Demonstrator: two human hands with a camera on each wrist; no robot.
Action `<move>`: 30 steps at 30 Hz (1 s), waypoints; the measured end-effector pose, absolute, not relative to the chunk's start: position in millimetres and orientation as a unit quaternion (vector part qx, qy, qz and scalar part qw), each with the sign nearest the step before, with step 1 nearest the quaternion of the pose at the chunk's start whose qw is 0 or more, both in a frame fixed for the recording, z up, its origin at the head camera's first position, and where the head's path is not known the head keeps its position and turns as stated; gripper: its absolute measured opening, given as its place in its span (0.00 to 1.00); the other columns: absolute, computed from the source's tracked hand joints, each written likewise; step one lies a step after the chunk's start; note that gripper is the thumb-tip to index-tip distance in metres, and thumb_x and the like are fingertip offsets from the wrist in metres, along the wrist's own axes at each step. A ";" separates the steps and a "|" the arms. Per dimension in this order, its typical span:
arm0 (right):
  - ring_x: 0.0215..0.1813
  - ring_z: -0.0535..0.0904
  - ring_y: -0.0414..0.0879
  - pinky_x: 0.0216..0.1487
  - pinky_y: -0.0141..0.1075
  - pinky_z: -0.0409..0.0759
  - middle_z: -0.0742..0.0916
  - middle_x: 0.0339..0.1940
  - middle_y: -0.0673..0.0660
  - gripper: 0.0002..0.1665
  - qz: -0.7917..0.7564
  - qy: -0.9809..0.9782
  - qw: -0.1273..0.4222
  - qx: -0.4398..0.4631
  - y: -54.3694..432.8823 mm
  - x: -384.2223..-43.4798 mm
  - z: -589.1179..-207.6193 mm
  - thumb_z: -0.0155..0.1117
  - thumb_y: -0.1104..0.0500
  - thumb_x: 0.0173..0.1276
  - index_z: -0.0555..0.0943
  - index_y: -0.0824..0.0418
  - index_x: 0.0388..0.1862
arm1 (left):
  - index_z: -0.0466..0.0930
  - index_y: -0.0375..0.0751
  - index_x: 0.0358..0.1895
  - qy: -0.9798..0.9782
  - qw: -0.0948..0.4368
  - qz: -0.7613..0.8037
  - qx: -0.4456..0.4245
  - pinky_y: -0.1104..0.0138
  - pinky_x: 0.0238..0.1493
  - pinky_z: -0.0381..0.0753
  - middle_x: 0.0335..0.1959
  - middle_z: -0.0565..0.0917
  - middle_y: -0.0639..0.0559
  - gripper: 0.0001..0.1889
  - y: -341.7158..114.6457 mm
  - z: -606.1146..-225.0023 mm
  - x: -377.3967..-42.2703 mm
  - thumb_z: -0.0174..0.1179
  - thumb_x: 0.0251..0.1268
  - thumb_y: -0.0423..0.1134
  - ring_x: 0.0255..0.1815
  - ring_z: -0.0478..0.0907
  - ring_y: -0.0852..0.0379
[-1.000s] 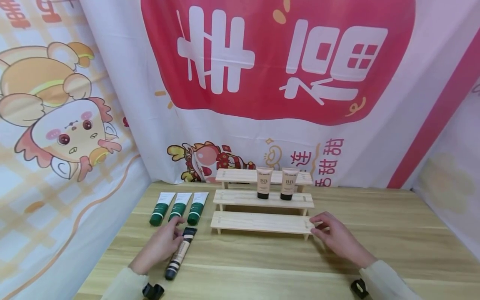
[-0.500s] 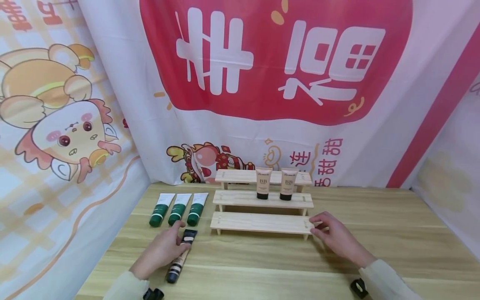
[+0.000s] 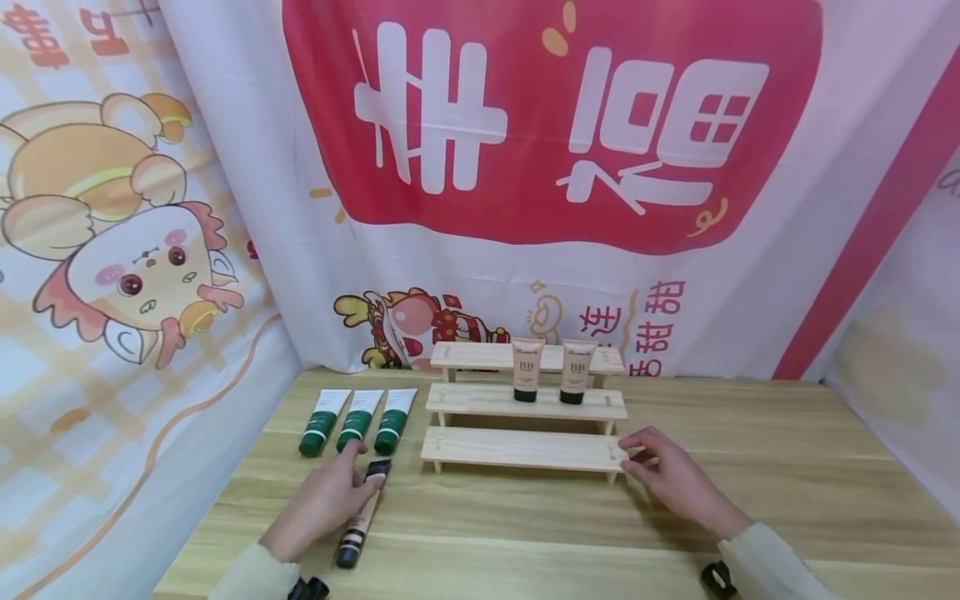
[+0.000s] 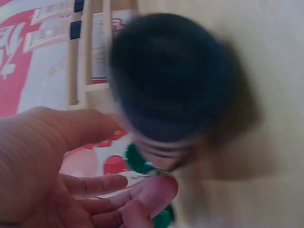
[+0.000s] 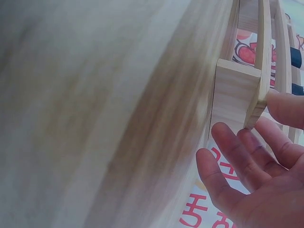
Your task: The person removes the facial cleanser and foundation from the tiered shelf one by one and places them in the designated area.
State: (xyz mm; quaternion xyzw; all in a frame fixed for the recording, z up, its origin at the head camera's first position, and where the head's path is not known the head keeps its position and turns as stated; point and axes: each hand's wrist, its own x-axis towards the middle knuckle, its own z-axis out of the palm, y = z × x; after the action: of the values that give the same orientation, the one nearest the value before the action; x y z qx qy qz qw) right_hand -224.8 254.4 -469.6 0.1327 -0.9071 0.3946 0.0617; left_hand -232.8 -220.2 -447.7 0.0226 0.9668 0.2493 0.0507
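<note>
My left hand [image 3: 322, 504] pinches a slim beige tube [image 3: 363, 515] with black bands and a dark cap, thumb across its upper part. In the left wrist view the tube's round dark cap [image 4: 171, 76] looms large, blurred, and hides part of the fingers. My right hand [image 3: 678, 483] holds the right end of the lowest step of a three-step wooden display rack [image 3: 517, 448]. In the right wrist view its thumb [image 5: 285, 109] lies on the board's end, index finger beneath and the other fingers spread below.
Two beige BB cream tubes [image 3: 527, 371] stand cap down on the rack's middle step. Left of the rack, three green-and-white tubes [image 3: 360, 421] lie side by side on the wooden table [image 3: 750, 433]. A printed cloth [image 3: 540, 267] hangs behind.
My left hand has moved right over the beige tube, and its thumb now crosses it. The tube has shifted slightly toward me. My right hand stays at the rack's end.
</note>
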 end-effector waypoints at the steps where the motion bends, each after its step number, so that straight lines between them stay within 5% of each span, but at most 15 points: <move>1: 0.42 0.80 0.47 0.41 0.33 0.79 0.80 0.44 0.55 0.13 0.394 -0.907 0.062 0.132 254.3 -224.5 -469.7 0.65 0.66 0.62 0.79 0.62 0.46 | 0.67 0.36 0.59 0.968 0.036 0.245 0.027 0.64 0.18 0.69 0.23 0.74 0.51 0.28 -218.8 -443.7 -232.8 0.64 0.61 0.45 0.18 0.70 0.56; 8: 0.42 0.80 0.47 0.41 0.34 0.80 0.81 0.44 0.54 0.12 0.380 -0.912 0.069 0.137 253.5 -222.5 -468.1 0.65 0.65 0.63 0.79 0.62 0.46 | 0.74 0.41 0.55 0.954 -0.099 0.249 0.131 0.66 0.28 0.76 0.35 0.77 0.54 0.20 -192.1 -396.3 -233.6 0.64 0.60 0.40 0.30 0.74 0.61; 14: 0.42 0.80 0.48 0.41 0.37 0.80 0.80 0.45 0.55 0.13 0.367 -0.918 0.065 0.136 252.3 -221.5 -464.7 0.65 0.65 0.63 0.79 0.60 0.47 | 0.71 0.44 0.60 0.902 -0.206 0.262 0.275 0.68 0.35 0.78 0.46 0.78 0.54 0.23 -156.9 -361.5 -246.6 0.64 0.61 0.39 0.41 0.76 0.60; 21: 0.42 0.80 0.47 0.41 0.36 0.80 0.81 0.44 0.55 0.13 0.364 -0.918 0.068 0.142 252.0 -220.2 -465.9 0.65 0.65 0.63 0.79 0.60 0.47 | 0.68 0.49 0.64 0.861 -0.224 0.280 0.361 0.64 0.43 0.78 0.55 0.75 0.54 0.28 -110.8 -347.0 -275.2 0.65 0.60 0.42 0.48 0.74 0.59; 30: 0.42 0.80 0.47 0.40 0.34 0.80 0.81 0.43 0.53 0.11 0.373 -0.915 0.070 0.140 253.4 -222.1 -466.3 0.65 0.65 0.63 0.80 0.60 0.46 | 0.68 0.49 0.63 0.829 -0.227 0.303 0.412 0.64 0.49 0.76 0.56 0.72 0.54 0.28 -64.8 -359.2 -311.7 0.66 0.59 0.40 0.50 0.74 0.56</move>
State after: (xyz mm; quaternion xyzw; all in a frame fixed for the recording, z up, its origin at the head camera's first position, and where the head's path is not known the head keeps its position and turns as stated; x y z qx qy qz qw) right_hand -222.1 253.4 -466.3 0.1396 -0.9147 0.3727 0.0700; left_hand -311.7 -64.8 -359.2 0.4117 0.8290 0.3032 -0.2267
